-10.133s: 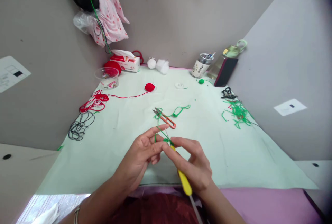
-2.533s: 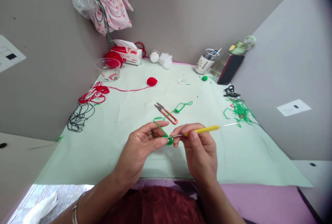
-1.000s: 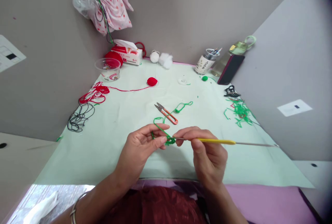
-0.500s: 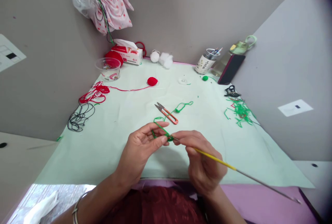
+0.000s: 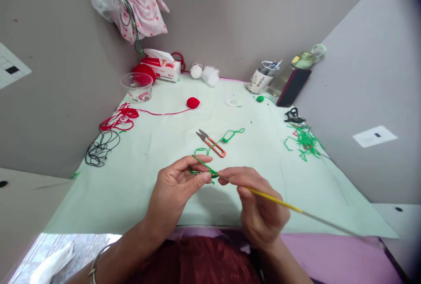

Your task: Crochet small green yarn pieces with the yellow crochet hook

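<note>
Between the thumb and fingers of my left hand (image 5: 179, 185) is a small piece of green crochet work (image 5: 214, 174), and a strand of green yarn (image 5: 201, 162) runs over the index finger. My right hand (image 5: 261, 203) grips a crochet hook (image 5: 279, 203) by its yellow middle; the tip meets the green work, and the long metal end slants down to the right, blurred. Just beyond my fingers lie orange-handled thread snips (image 5: 213, 144), blades pointing away to the left. Beside them rests a small tangle of green yarn (image 5: 230, 136). My fingertips partly hide the stitches.
At the left lie red and white yarn (image 5: 123, 117), black cord (image 5: 101, 148) and a clear plastic tub (image 5: 136, 93). A red ball (image 5: 193, 102) sits mid-table. Along the right are green scraps (image 5: 305, 141), black clips (image 5: 294, 116), a phone (image 5: 294, 88) and a pen cup (image 5: 259, 81).
The hook's far end has swung slightly and is now blurred. The green work has turned a little in my left fingers, and a short yarn end shows beneath it.
</note>
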### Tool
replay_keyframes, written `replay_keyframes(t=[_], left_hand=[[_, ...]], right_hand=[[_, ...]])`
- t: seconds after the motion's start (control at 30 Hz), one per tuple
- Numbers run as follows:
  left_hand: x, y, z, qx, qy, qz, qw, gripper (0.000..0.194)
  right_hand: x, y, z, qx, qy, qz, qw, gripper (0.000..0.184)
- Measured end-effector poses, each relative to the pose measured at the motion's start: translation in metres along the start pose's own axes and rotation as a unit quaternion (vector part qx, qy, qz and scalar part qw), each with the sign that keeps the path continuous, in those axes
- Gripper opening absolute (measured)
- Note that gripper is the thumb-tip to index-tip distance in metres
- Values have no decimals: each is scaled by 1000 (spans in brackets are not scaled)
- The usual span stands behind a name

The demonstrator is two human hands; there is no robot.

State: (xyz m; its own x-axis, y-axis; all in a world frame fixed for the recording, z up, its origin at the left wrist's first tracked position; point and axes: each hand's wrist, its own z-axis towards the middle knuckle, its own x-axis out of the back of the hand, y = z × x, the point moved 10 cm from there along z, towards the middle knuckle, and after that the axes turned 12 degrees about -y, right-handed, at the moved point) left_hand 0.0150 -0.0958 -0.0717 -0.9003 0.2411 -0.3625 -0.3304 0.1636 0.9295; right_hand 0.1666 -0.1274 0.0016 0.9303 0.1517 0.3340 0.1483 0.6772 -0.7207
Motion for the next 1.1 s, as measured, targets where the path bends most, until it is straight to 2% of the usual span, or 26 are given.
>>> replay_keyframes(t=[0.1, 0.2, 0.4, 0.53, 0.67, 0.83, 0.93, 1.1], left_hand=[[-4, -1, 1, 8, -25, -16, 1000, 20], [-5, -2, 2, 6, -28, -31, 999, 19], [-2, -2, 0, 7, -18, -10, 1000, 16], [-3, -2, 0, 8, -18, -9, 1000, 14], [-1, -2, -1, 4, -3, 0, 1000, 15], [1, 0, 0, -12, 15, 20, 1000, 14], [0, -3, 1, -9, 9, 2, 1000, 17], [1, -5, 0, 6, 13, -12, 1000, 18]], right_hand=[[5, 13, -2, -39, 43, 93, 994, 26], [6, 18, -2, -51, 56, 139, 987, 24], [4, 13, 0, -59, 39, 69, 995, 23], [6, 10, 1, -47, 51, 64, 995, 24], [5, 10, 3, -56, 32, 40, 997, 26], [-3, -6, 2, 7, -16, -66, 998, 27], [-8, -15, 1, 46, -19, -119, 992, 23], [-5, -4, 7, 0, -21, -65, 998, 27]])
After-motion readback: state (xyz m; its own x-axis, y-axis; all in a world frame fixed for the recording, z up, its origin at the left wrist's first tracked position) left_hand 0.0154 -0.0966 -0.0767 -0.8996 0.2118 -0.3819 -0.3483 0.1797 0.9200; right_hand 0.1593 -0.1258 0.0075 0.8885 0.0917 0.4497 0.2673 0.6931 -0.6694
